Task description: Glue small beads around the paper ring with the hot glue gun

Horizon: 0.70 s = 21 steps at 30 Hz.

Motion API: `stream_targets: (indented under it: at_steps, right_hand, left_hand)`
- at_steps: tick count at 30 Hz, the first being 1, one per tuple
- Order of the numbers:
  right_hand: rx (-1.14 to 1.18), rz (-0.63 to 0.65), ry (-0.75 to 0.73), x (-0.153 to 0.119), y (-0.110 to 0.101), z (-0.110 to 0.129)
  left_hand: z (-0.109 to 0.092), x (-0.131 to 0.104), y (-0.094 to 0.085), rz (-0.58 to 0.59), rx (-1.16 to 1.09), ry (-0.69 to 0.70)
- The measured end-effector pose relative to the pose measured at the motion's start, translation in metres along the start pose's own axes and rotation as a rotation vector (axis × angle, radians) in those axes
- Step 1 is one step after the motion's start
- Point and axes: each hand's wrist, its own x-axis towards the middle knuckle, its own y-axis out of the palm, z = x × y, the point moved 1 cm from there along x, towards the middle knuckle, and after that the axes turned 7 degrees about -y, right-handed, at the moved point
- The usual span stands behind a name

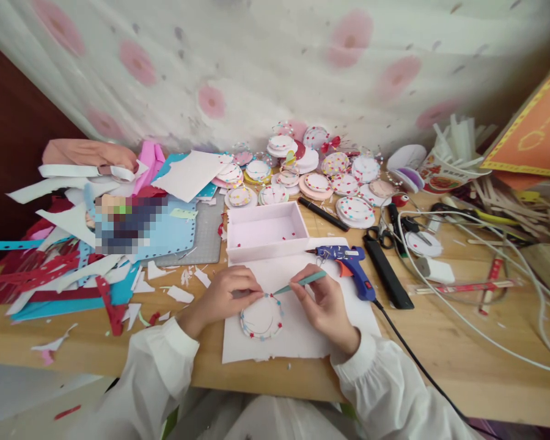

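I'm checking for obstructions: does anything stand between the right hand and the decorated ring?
Nothing visible blocks it. Only the teal tool in the right hand spans the gap, its tip at the far edge of the ring, by the left hand. The glue gun lies clear of that gap.

Under our hands (238,292) (323,302) we see a matt, rough-edged white paper sheet (302,342) on a smooth light-brown wooden surface (256,380); beyond them, a blue plastic glue gun (343,252).

1 head-worn camera looks forward and down from above the near edge of the desk (486,385), close in, reaching the flowered curtain (275,61) behind it.
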Motion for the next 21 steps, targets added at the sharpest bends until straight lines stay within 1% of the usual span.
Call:
stream_targets:
  at_steps: [16, 21]
  right_hand:
    - [0.003, 0.038, -0.013, -0.0004, -0.0003, 0.0020]
    - [-0.013, 0.037, -0.045, -0.0007, -0.0013, 0.0014]
  left_hand:
    - [-0.0021, 0.0011, -0.0005, -0.012, 0.023, 0.005]
    - [-0.0015, 0.0011, -0.0008, -0.015, 0.011, 0.013]
